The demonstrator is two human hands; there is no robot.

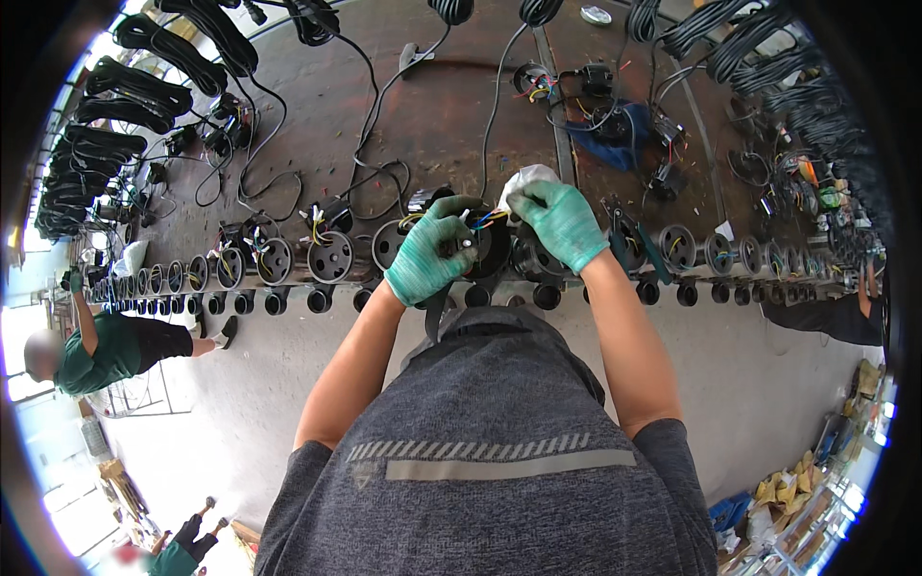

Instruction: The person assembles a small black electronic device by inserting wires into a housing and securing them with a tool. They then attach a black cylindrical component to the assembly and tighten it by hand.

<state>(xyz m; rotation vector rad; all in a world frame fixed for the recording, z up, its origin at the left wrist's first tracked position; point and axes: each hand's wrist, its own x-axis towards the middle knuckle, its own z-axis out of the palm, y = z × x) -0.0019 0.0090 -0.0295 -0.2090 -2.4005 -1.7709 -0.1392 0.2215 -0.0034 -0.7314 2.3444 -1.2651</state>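
My left hand [428, 252], in a green glove, is closed with its fingertips at a bundle of coloured wires [490, 220]. Small white ends show beside those fingers. My right hand [565, 227], gloved the same way, pinches a crumpled white piece [528, 180], perhaps a small bag or cloth, at the right end of the wires. Below and between the hands sits an open round black housing [494, 252] at the table's near edge. A black cable [488, 144] runs from the far side down toward the wires.
Similar round housings [330, 257] line the table's near edge to both sides. Coiled black cables [134, 91] hang along the left, far and right edges. Pliers [653, 252] lie right of my right hand; a blue cloth [622, 139] lies beyond. Another person [120, 346] works at the left.
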